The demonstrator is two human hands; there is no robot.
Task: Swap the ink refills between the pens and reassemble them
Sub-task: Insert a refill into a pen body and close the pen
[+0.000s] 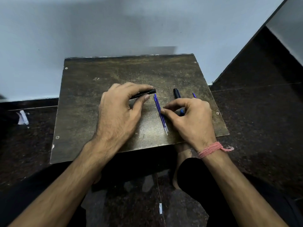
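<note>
My left hand [118,110] grips a black pen barrel [144,93] between thumb and fingers, its open end pointing right, low over the wooden board [85,102]. Two blue ink refills [159,110] lie side by side on the board, tips pointing away from me. My right hand [188,117] pinches them near their middle with thumb and forefinger. A second black pen part [176,93] lies just beyond my right hand, partly hidden by it. A blue piece [182,112] shows under my right fingers. A thin blue tip [194,95] pokes out past my right knuckles.
The small dark board sits on a dark speckled floor, against a pale wall. A crumpled white scrap [23,117] lies on the floor at left. My bare foot [182,161] and dark-clothed knees are under the board's near edge. A small white scrap [160,208] lies on the floor below.
</note>
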